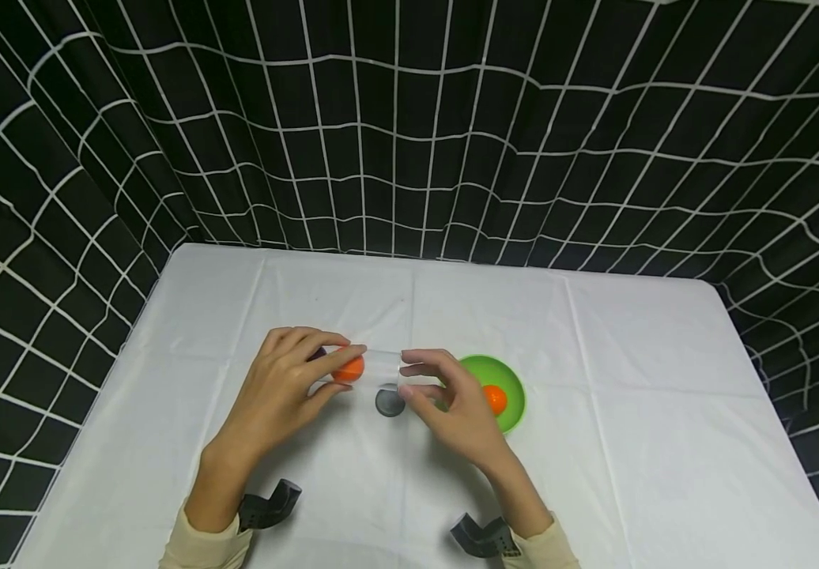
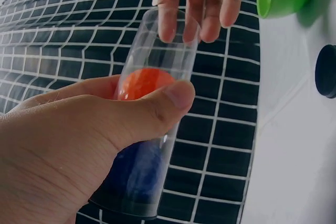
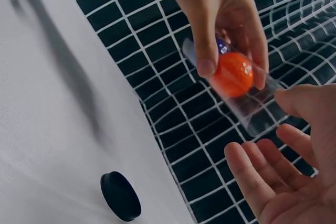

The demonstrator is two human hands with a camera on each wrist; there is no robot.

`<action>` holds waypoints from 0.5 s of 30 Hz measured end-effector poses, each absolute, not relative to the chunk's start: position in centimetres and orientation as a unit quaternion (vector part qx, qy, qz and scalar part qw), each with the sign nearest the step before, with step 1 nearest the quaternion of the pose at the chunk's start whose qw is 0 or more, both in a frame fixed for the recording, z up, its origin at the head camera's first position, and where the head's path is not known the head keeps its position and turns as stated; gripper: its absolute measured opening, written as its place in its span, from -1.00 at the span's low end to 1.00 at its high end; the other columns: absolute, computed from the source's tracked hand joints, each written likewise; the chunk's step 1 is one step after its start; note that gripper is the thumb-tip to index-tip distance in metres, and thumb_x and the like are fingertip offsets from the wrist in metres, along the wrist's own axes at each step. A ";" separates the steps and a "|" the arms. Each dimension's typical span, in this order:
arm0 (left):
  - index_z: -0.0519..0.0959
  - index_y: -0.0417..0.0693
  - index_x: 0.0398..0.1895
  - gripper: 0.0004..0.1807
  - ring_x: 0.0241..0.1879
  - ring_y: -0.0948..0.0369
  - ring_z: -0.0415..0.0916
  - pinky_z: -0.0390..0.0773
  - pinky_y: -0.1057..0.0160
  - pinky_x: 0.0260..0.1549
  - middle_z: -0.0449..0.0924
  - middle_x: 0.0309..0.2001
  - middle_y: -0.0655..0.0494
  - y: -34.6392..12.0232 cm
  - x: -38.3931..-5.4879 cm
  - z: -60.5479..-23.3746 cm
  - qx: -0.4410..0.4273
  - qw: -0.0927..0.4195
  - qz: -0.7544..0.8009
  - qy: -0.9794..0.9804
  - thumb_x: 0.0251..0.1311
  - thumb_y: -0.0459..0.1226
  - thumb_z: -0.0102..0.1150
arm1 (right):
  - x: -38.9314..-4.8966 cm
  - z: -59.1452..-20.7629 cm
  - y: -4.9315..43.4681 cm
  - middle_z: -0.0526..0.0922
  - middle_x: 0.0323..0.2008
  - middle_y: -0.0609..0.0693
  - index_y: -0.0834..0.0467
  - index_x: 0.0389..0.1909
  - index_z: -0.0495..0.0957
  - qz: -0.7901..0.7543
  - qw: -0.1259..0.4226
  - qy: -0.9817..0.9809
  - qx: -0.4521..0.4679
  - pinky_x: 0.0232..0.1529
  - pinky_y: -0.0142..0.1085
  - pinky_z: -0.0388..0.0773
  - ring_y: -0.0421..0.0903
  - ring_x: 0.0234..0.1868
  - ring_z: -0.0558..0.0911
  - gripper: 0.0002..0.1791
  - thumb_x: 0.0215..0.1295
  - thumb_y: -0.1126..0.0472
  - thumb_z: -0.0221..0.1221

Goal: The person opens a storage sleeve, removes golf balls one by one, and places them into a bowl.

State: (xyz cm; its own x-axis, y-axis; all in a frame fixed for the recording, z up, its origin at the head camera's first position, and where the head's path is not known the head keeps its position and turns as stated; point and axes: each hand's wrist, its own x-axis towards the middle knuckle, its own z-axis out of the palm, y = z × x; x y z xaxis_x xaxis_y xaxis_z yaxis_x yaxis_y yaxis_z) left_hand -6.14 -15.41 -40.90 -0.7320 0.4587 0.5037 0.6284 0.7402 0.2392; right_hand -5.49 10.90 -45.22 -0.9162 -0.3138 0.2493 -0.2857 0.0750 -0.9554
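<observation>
My left hand [image 1: 283, 385] grips a clear plastic tube [image 2: 177, 62], thumb on one side and fingers on the other. Inside the tube are an orange ball [image 3: 233, 74] and, deeper in, a dark blue ball [image 2: 137, 169]. The tube lies roughly sideways above the table, its open end towards my right hand [image 1: 461, 401]. That hand is at the open end with fingers apart and loosely bent; whether its fingertips touch the rim I cannot tell. A black round cap [image 3: 121, 196] lies on the table below the tube.
Partly behind my right hand stands a green bowl [image 1: 515, 419] with an orange ball [image 1: 495, 400] in it. A white cloth covers the table [image 1: 666, 442]. Black curtains with a white grid [image 1: 438, 158] hang along the far edge and both sides.
</observation>
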 end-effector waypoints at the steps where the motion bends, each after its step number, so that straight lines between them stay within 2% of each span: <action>1: 0.75 0.25 0.18 -0.45 0.11 0.10 0.63 0.47 0.01 0.25 0.77 0.05 0.17 -15.4 -6.1 -40.9 -0.299 0.213 -0.201 -0.908 0.05 -0.14 0.65 | -5.5 -45.2 10.9 0.60 0.27 0.22 0.26 0.28 0.54 -0.650 0.013 0.732 -0.204 0.16 -0.29 0.74 0.18 0.22 0.69 -0.53 0.38 0.43 0.32; 3: 0.75 0.24 0.17 -0.45 0.10 0.10 0.63 0.47 0.01 0.23 0.77 0.04 0.17 -15.4 -6.1 -40.9 -0.299 0.217 -0.199 -0.908 0.04 -0.14 0.66 | -5.5 -45.2 10.8 0.60 0.29 0.22 0.27 0.29 0.53 -0.654 0.016 0.729 -0.200 0.16 -0.30 0.74 0.19 0.22 0.69 -0.52 0.38 0.44 0.32; 11: 0.75 0.23 0.14 -0.47 0.09 0.09 0.63 0.48 0.01 0.21 0.78 0.03 0.15 -15.5 -6.1 -40.9 -0.302 0.231 -0.201 -0.903 0.04 -0.11 0.65 | -5.5 -45.0 10.6 0.59 0.30 0.25 0.27 0.31 0.52 -0.662 0.021 0.724 -0.191 0.18 -0.31 0.72 0.01 0.22 0.70 -0.50 0.38 0.44 0.31; 15: 0.74 0.24 0.16 -0.47 0.10 0.09 0.64 0.48 0.01 0.20 0.78 0.05 0.14 -15.6 -6.0 -40.8 -0.299 0.233 -0.196 -0.904 0.06 -0.09 0.63 | -5.5 -45.0 10.6 0.59 0.30 0.26 0.28 0.32 0.51 -0.666 0.027 0.721 -0.189 0.19 -0.32 0.72 0.11 0.22 0.70 -0.49 0.38 0.44 0.32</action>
